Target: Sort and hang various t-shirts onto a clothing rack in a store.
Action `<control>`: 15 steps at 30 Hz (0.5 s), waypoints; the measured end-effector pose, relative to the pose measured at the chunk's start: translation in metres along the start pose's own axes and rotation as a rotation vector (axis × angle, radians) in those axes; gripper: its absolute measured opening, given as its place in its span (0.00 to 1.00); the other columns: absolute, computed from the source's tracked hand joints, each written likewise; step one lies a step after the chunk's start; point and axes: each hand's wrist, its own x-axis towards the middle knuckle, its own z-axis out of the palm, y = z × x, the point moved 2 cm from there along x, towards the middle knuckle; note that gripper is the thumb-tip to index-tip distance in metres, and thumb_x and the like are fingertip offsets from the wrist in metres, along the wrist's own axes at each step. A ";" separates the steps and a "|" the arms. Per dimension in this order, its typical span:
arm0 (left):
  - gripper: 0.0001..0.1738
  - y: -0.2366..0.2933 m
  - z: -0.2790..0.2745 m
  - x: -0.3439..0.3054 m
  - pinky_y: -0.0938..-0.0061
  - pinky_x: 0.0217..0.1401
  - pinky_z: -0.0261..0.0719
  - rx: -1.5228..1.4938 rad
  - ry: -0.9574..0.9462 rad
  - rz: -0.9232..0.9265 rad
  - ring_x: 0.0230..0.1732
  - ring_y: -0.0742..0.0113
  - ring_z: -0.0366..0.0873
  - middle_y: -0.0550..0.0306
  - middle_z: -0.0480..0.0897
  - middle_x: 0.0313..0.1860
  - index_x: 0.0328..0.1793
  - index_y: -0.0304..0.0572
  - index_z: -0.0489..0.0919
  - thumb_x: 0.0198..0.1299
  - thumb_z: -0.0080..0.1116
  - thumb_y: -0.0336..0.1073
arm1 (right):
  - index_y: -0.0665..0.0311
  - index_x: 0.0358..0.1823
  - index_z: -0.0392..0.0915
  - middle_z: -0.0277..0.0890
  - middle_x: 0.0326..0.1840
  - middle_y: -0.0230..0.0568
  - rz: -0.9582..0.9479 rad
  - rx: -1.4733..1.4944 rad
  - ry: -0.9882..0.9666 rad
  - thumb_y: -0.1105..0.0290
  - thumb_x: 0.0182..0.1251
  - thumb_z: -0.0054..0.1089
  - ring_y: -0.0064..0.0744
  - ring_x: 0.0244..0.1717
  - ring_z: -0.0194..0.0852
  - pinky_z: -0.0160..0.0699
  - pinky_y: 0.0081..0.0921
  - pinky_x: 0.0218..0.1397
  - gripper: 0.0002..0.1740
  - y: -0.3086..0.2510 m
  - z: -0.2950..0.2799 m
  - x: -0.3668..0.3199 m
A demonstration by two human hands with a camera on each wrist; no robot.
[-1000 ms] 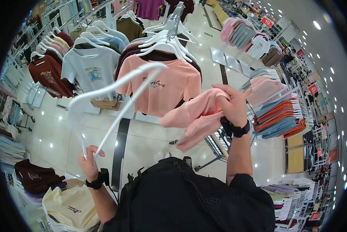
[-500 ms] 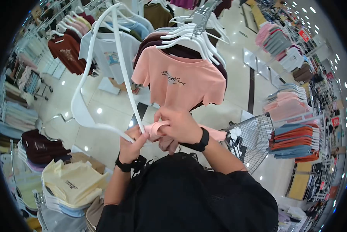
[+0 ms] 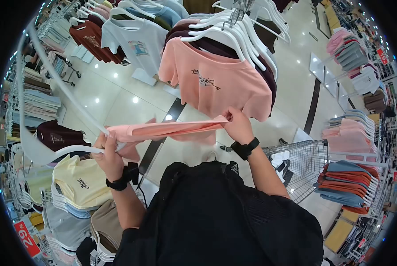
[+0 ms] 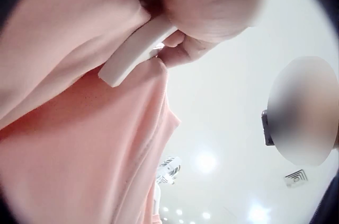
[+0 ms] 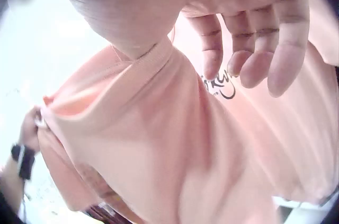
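A pink T-shirt (image 3: pixel 172 129) is stretched between the two hands, in front of the chest. The left hand (image 3: pixel 110 155) grips a white clothes hanger (image 3: pixel 30 142) near its ends, together with one edge of the shirt. In the left wrist view, a hanger end (image 4: pixel 132 54) sticks out of the hand against the shirt's opening. At the other side, the right hand (image 3: pixel 239 128) pinches the shirt's edge; its other fingers (image 5: pixel 288 59) hang loose in the right wrist view. Most of the hanger extends up and left of the left hand.
Straight ahead, a pink printed T-shirt (image 3: pixel 220 86) hangs on a rack with others. A wire shopping cart (image 3: pixel 307 170) stands at the right. Folded-over shirts, a yellow one (image 3: pixel 81 181) among them, hang at lower left. More clothes racks line the right.
The hanger swung to the left, and the left hand moved left with it. The hands, close together half a second ago, have drawn apart with the pink T-shirt pulled out between them.
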 end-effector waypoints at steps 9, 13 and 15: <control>0.16 -0.020 -0.033 -0.023 0.74 0.26 0.61 0.050 -0.412 -0.179 0.24 0.76 0.66 0.64 0.77 0.23 0.28 0.31 0.78 0.70 0.65 0.30 | 0.63 0.63 0.80 0.87 0.53 0.40 0.243 1.382 -0.413 0.61 0.86 0.50 0.30 0.46 0.90 0.92 0.30 0.49 0.17 -0.036 -0.020 0.023; 0.10 -0.021 -0.028 -0.019 0.66 0.26 0.67 0.018 -0.790 -0.015 0.21 0.59 0.73 0.54 0.76 0.20 0.28 0.36 0.81 0.61 0.69 0.29 | 0.67 0.64 0.79 0.84 0.58 0.44 -0.368 0.632 -0.073 0.65 0.84 0.50 0.31 0.53 0.87 0.88 0.28 0.54 0.18 -0.039 -0.001 0.019; 0.15 -0.034 -0.035 -0.021 0.64 0.24 0.66 0.161 -0.881 0.144 0.20 0.57 0.72 0.53 0.72 0.19 0.25 0.37 0.78 0.63 0.69 0.30 | 0.72 0.63 0.78 0.84 0.58 0.42 0.083 1.313 -0.083 0.67 0.81 0.52 0.30 0.56 0.85 0.83 0.29 0.61 0.19 -0.053 0.000 -0.016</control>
